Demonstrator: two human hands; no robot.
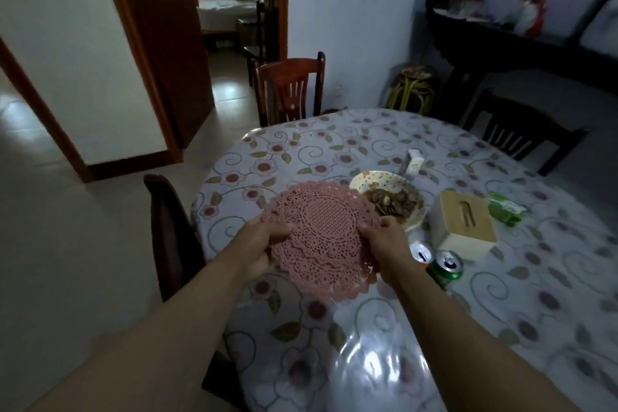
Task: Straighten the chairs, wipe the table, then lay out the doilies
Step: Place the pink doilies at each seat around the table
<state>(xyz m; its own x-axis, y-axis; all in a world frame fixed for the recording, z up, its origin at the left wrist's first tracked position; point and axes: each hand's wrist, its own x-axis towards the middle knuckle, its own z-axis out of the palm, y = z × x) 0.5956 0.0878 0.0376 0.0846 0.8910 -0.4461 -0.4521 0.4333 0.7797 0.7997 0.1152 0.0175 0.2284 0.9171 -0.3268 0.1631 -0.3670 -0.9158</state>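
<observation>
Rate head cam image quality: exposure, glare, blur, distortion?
Head view: dim, underexposed room; strong window glare on the glossy tablecloth near the bottom edge; wide-angle bowing bends the door frame; right-side periphery soft; pink doilies and both hands reasonably sharp.

The doilies looked like pink openwork lace, matt and rough-edged. The table wore a glossy, smooth floral cover that threw back the light. Both cans showed shiny metal tops. The chair was polished reddish wood, the box had a matt wooden lid, and the bowl looked glazed.
</observation>
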